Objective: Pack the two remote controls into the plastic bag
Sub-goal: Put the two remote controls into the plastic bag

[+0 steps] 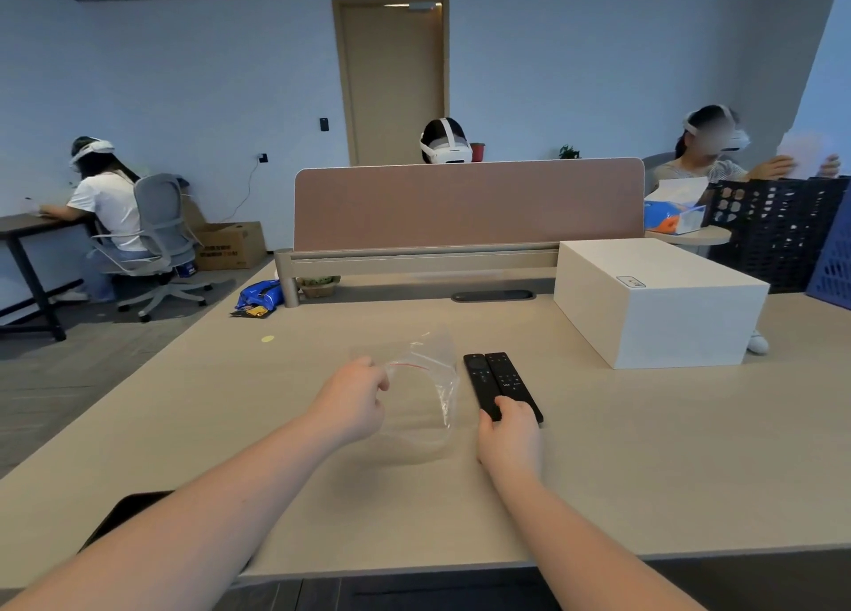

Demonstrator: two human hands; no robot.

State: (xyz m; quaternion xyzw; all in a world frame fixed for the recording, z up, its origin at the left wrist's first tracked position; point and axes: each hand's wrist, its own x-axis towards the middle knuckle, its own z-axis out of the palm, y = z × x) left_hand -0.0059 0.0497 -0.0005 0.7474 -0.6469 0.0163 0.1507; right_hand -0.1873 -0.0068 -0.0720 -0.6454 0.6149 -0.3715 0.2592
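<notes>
Two slim black remote controls lie side by side on the beige desk [598, 449], the left remote [480, 382] touching the right remote [510, 380]. My right hand [509, 431] covers their near ends, fingers curled over both. A clear plastic bag [430, 394] with a red zip line sits just left of the remotes, partly lifted off the desk. My left hand [354, 396] pinches the bag's upper left edge. The bag holds nothing.
A white box [654, 302] stands on the desk to the right of the remotes. A pink divider panel [467, 205] closes the desk's far edge. A blue snack packet [258, 297] lies far left. Dark crates [778, 228] stand at the right. Three people with headsets sit beyond.
</notes>
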